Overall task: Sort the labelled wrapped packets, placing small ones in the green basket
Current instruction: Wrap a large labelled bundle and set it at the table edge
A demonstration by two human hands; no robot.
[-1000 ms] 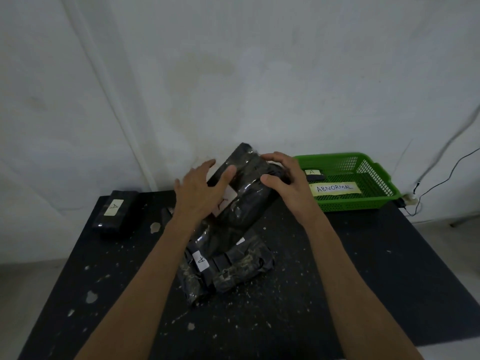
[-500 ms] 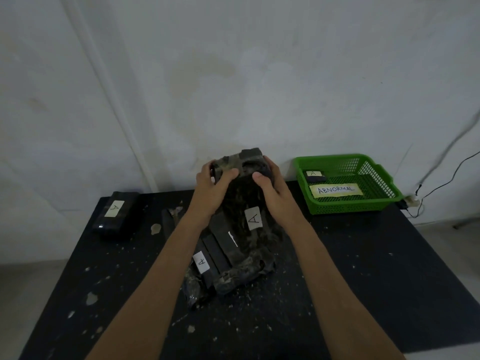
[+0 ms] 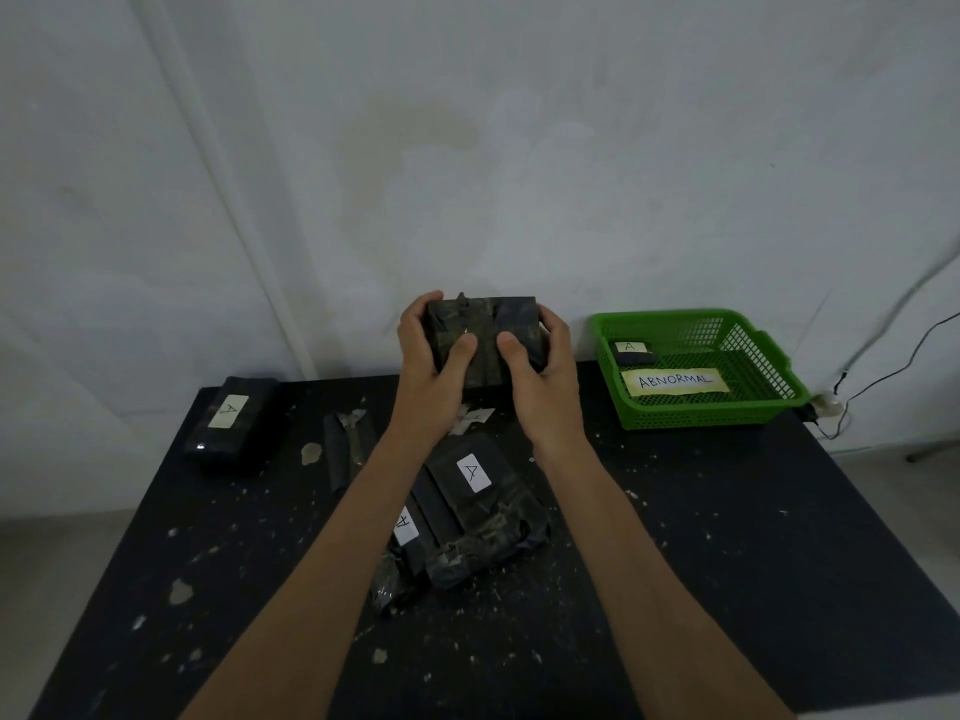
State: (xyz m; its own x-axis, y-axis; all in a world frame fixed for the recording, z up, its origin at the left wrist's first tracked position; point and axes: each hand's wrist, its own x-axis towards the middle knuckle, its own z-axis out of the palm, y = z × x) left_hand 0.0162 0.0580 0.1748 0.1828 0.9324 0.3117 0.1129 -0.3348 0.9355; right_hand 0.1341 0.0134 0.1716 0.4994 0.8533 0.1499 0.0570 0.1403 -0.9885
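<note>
Large wrapped packet (image 3: 485, 339) lifted above far edge of bench (image 3: 727, 563), gripped by my left hand (image 3: 431, 356) and my right hand (image 3: 540, 366), thumbs on near face; pile of packets (image 3: 462, 511) with A labels below my wrists; green basket (image 3: 696, 407) at right holds one small packet (image 3: 631, 351); another packet (image 3: 234, 423) far left

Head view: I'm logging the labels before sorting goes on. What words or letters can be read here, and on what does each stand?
"ABNORMAL": paper strip inside the green plastic basket.
"A": small black packet in that basket.
"A": black wrapped packet at the table's far left.
"A": top packet of the middle pile.
"A", partly hidden by the left forearm: lower pile packet.
Held packet: no label shows.
</note>
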